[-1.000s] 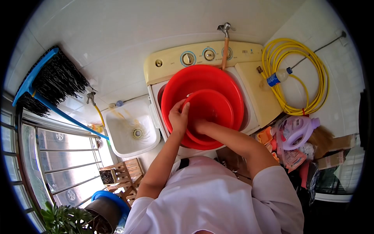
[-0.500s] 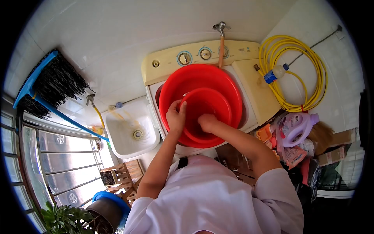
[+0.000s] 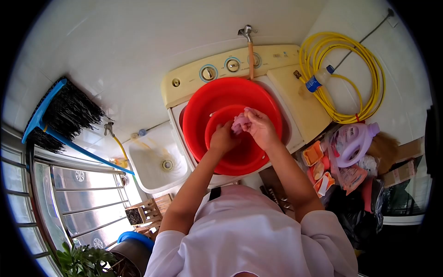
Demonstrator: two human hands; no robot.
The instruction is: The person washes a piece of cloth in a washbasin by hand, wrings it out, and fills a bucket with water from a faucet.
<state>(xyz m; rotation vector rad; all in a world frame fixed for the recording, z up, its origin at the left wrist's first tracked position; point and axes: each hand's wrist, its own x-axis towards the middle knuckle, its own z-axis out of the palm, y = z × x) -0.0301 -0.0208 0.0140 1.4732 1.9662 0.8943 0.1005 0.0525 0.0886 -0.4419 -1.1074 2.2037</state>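
A small pink cloth [image 3: 239,123], wet-looking and bunched up, is held above the small red basin [image 3: 240,159]. My right hand [image 3: 260,129] is closed on its right side, with thumb and fingers pinching it. My left hand [image 3: 223,137] has its fingers closed at the cloth's left edge, partly hidden by the back of the hand. The small basin sits inside a large red basin [image 3: 196,108], which rests on top of a cream washing machine [image 3: 295,99].
At the left are a white sink [image 3: 143,171] and a black-bristled broom [image 3: 64,115] with a blue handle. A tap [image 3: 248,33] juts from the wall behind the machine. A coiled yellow hose [image 3: 379,78], a purple detergent bottle [image 3: 353,145] and a black bag [image 3: 353,207] are at the right.
My right hand has come up out of the small basin with the pink cloth. My left hand has left that basin's rim and moved right to the cloth.
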